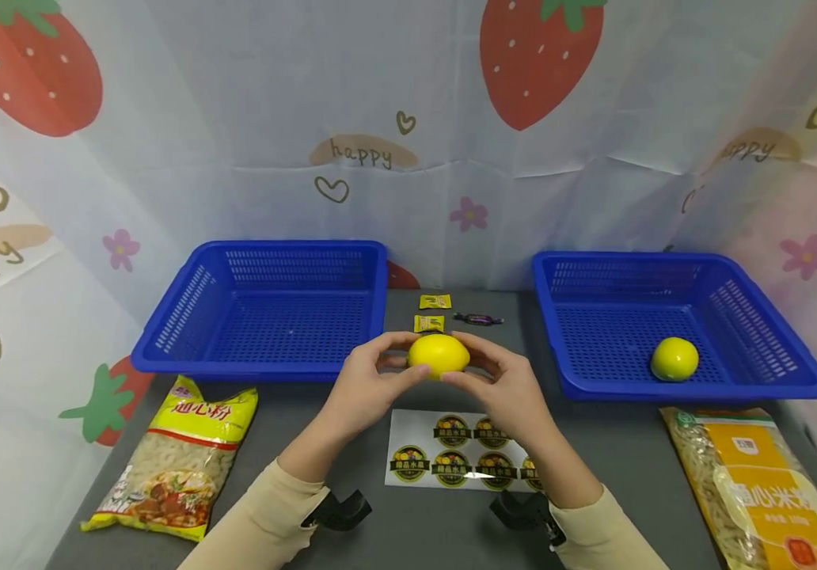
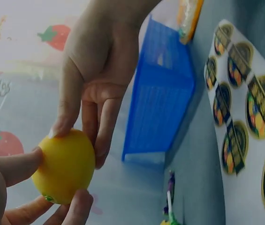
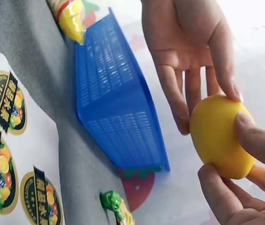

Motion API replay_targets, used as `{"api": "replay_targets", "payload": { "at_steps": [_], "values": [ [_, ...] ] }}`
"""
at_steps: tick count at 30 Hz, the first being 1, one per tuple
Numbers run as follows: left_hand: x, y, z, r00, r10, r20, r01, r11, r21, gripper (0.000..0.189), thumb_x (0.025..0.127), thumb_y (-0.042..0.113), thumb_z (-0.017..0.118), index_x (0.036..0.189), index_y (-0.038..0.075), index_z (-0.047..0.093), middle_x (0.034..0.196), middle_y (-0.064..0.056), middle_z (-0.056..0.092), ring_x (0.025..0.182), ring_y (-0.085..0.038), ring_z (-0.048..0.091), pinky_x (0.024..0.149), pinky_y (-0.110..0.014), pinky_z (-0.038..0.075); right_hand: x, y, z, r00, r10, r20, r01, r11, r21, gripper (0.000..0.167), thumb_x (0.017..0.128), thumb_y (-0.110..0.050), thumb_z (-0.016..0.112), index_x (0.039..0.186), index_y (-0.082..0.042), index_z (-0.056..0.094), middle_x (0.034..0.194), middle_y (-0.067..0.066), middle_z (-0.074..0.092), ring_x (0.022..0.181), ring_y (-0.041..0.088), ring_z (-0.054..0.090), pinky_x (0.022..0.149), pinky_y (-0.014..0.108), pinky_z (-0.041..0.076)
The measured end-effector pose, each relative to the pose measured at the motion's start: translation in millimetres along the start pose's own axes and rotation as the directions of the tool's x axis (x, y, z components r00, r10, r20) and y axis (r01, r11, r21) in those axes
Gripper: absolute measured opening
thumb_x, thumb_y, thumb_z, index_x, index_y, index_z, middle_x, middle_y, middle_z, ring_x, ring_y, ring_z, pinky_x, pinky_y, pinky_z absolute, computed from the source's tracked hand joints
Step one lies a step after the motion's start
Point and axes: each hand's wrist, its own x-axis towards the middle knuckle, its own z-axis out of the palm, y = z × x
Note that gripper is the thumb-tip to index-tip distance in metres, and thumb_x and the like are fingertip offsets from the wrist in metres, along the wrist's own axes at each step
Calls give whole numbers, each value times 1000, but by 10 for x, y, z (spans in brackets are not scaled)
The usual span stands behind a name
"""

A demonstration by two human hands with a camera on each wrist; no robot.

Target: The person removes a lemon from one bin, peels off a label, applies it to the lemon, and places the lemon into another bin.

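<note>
A yellow lemon (image 1: pixel 438 355) is held between both hands above the table. My left hand (image 1: pixel 374 384) pinches it from the left, thumb in front and fingers behind. From the right, my right hand (image 1: pixel 504 385) pinches it the same way. Both thumbs press on the near side of the lemon (image 2: pixel 64 166) in the left wrist view. Below the hands lies a white sheet of round black-and-gold fruit stickers (image 1: pixel 451 467), partly covered by the right forearm. In the right wrist view the lemon (image 3: pixel 219 136) shows a smooth skin.
A blue basket (image 1: pixel 259 368) stands at the left; another blue basket (image 1: pixel 693 391) at the right holds a yellow-green round fruit (image 1: pixel 675 359). Between them lie two yellow candies (image 1: pixel 435 302) and a purple candy (image 1: pixel 478 319). Pasta bags (image 1: pixel 173 467) (image 1: pixel 765 483) flank the table.
</note>
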Motion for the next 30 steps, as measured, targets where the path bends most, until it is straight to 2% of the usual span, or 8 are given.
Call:
{"api": "replay_targets", "payload": {
  "at_steps": [5,9,14,21,25,30],
  "values": [
    [19,-39,149,1000,3,-18,-3,1000,-17,46,92,28,76,135,21,63,136,-2,62,118,-26,66,89,-42,60,-57,97,-84,1000,2,-15,-1,1000,29,58,88,-34,79,141,-20,60,139,1,63,127,20,61,95,26,56],
    [71,-128,244,1000,-9,5,10,1000,-14,47,94,28,74,138,21,61,137,-4,61,120,-27,64,89,-42,59,-58,183,-133,999,28,-22,-28,1000,-5,58,88,-37,78,141,-20,60,139,2,63,128,21,61,98,32,55],
    [182,-278,345,999,-33,28,32,998,48,50,95,28,73,141,15,59,138,-8,60,119,-30,65,88,-41,60,-14,325,-166,994,106,-14,-106,994,-22,64,87,-41,78,143,-18,58,141,3,61,129,23,59,105,47,51],
    [351,-493,496,993,-110,40,105,989,106,49,96,26,71,141,10,59,140,-11,61,117,-30,67,90,-41,59,90,594,-180,971,240,11,-240,971,-16,65,89,-38,78,145,-16,55,141,7,61,124,26,63,106,49,50],
    [417,-582,556,988,-151,37,146,983,116,48,96,26,71,141,13,59,141,-9,60,116,-28,66,91,-41,58,138,690,-197,968,249,15,-248,968,-38,64,90,-33,78,146,-13,55,142,10,60,124,29,63,104,47,51],
    [486,-656,600,985,-172,28,168,979,115,48,95,23,73,140,14,60,139,-8,61,115,-26,67,91,-39,58,193,752,-199,970,241,11,-240,968,-72,61,90,-24,78,145,-10,55,141,14,60,123,32,63,101,45,53]
  ]
}}
